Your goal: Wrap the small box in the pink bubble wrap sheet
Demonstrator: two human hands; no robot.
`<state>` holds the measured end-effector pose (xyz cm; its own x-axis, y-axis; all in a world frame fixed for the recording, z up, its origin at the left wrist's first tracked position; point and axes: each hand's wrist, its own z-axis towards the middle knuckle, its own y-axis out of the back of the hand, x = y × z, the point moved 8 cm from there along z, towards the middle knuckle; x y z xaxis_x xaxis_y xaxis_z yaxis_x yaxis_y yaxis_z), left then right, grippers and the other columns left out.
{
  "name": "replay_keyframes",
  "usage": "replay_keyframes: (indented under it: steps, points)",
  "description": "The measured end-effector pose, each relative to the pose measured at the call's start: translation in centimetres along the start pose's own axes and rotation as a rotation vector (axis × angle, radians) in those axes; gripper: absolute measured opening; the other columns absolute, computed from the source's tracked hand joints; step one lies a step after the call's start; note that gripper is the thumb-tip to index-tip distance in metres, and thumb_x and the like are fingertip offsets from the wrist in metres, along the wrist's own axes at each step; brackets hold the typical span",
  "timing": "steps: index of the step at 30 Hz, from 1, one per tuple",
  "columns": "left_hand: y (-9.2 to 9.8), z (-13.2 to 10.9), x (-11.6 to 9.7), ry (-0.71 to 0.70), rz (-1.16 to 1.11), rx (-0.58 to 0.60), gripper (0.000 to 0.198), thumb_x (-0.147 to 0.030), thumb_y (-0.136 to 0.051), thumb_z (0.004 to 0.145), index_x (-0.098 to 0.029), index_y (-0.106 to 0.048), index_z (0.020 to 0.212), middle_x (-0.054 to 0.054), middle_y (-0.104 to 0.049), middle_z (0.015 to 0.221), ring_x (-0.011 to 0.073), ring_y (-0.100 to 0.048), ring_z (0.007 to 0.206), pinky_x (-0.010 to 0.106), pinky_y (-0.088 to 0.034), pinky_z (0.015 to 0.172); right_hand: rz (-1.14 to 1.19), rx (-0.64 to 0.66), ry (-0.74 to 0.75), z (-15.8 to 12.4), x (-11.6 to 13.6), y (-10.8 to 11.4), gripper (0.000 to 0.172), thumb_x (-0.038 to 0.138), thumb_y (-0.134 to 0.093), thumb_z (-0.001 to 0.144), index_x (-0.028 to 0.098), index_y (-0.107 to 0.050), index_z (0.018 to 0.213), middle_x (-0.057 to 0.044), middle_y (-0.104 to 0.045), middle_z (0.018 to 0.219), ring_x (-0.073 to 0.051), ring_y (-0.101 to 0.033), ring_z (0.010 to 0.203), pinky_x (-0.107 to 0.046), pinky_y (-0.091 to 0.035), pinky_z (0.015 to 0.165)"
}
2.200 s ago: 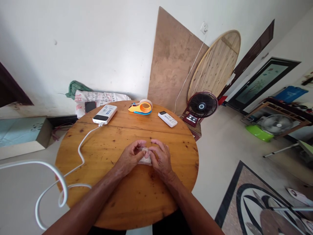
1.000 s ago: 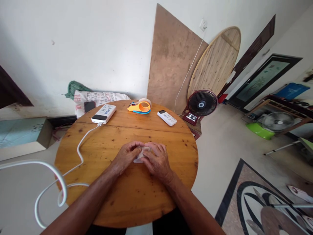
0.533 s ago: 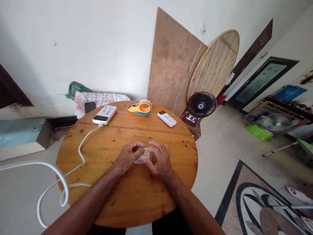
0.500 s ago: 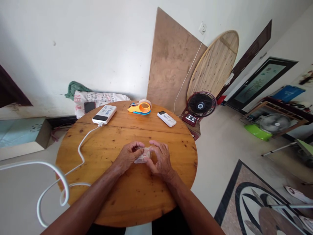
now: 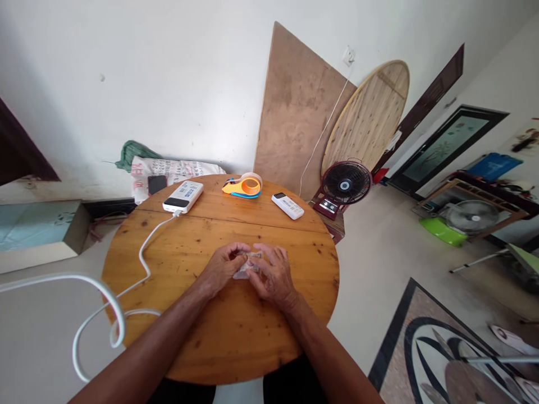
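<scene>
A small, see-through whitish plastic packet [image 5: 241,274] is between my hands at the middle of the round wooden table [image 5: 202,348]. My left hand [image 5: 223,266] pinches its left side between thumb and fingers. From the right, my right hand [image 5: 273,275] holds it, with the thumb at the near edge and a fingertip on top. The fingers cover much of the packet, and what is inside it, if anything, cannot be made out.
Toward the table's far edge are a white power bank [image 5: 183,196] with a white cable [image 5: 145,258] plugged in, an orange-and-blue tape dispenser [image 5: 242,186] and a smaller white power bank [image 5: 288,206]. A dark fan [image 5: 346,184] stands beyond the table's right edge.
My right hand's fingers have come further left over the packet, and its top looks more crumpled. My left hand keeps its pinch. The view has shifted slightly.
</scene>
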<state>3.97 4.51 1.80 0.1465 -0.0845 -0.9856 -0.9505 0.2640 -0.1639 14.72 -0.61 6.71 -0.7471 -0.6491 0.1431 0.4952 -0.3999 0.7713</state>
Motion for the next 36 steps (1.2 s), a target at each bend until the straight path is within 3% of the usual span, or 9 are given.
replay_keyframes:
  steps: [10, 17, 24, 28, 36]
  points:
    - [0.2, -0.2, 0.4, 0.044, -0.001, -0.023, 0.030, -0.025, -0.058, 0.063, -0.016, -0.061, 0.091, -0.001, -0.065, 0.076, 0.0133, -0.056, 0.064, 0.024, -0.043, 0.062, 0.063, 0.000, -0.055, -0.1, -0.4, 0.1, 0.018, 0.032, -0.056, 0.081, 0.020, -0.056, 0.095, -0.011, -0.055, 0.121, -0.023, -0.051, 0.109, -0.038, -0.035, 0.090]
    - [0.3, -0.2, 0.6, 0.033, -0.003, -0.009, 0.028, -0.023, -0.057, 0.064, -0.016, -0.061, 0.092, -0.001, -0.066, 0.077, 0.0135, -0.057, 0.065, 0.024, -0.044, 0.061, 0.053, 0.032, -0.071, 0.0, -0.4, 0.1, 0.030, 0.031, -0.057, 0.079, 0.020, -0.055, 0.107, -0.011, -0.051, 0.127, -0.024, -0.049, 0.111, -0.038, -0.035, 0.092]
    - [0.3, -0.1, 0.6, 0.027, -0.032, 0.002, 0.029, -0.023, -0.058, 0.064, -0.016, -0.061, 0.092, -0.001, -0.066, 0.078, 0.0141, -0.058, 0.067, 0.025, -0.045, 0.063, 0.023, 0.026, -0.035, 0.0, -0.2, -0.1, 0.027, 0.031, -0.057, 0.081, 0.022, -0.059, 0.106, -0.010, -0.050, 0.129, -0.024, -0.049, 0.110, -0.039, -0.035, 0.090]
    - [0.2, -0.1, 0.5, 0.032, -0.014, 0.010, 0.029, -0.023, -0.057, 0.063, -0.016, -0.061, 0.091, 0.000, -0.066, 0.079, 0.0140, -0.058, 0.067, 0.025, -0.044, 0.062, 0.066, 0.012, -0.031, 0.0, -0.1, 0.2, 0.025, 0.033, -0.056, 0.082, 0.021, -0.058, 0.104, -0.010, -0.052, 0.127, -0.024, -0.051, 0.108, -0.040, -0.036, 0.089]
    - [0.1, -0.3, 0.2, 0.057, 0.000, 0.001, 0.030, -0.026, -0.058, 0.063, -0.016, -0.059, 0.092, -0.002, -0.063, 0.073, 0.0116, -0.052, 0.059, 0.023, -0.040, 0.057, 0.165, -0.092, -0.162, -0.1, -1.8, 1.2, 0.040, 0.027, -0.053, 0.080, 0.018, -0.048, 0.118, -0.012, -0.055, 0.122, -0.023, -0.050, 0.115, -0.040, -0.038, 0.095]
